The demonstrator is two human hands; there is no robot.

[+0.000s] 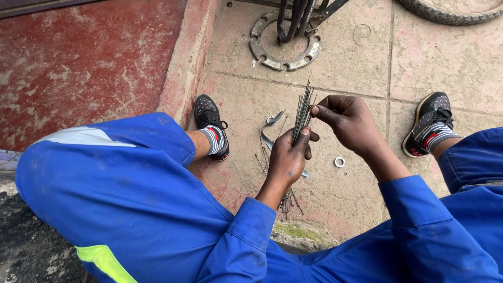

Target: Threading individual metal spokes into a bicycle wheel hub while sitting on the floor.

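Steel spokes (302, 112) bundled in left hand (287, 160) fist; right hand (348, 121) pinches one spoke near top.

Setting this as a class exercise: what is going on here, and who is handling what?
A person in blue overalls sits over a paved floor. The left hand grips a bundle of thin metal spokes upright, while the right hand pinches the top of one spoke. A small nut and a bent metal piece lie on the floor between the shoes.
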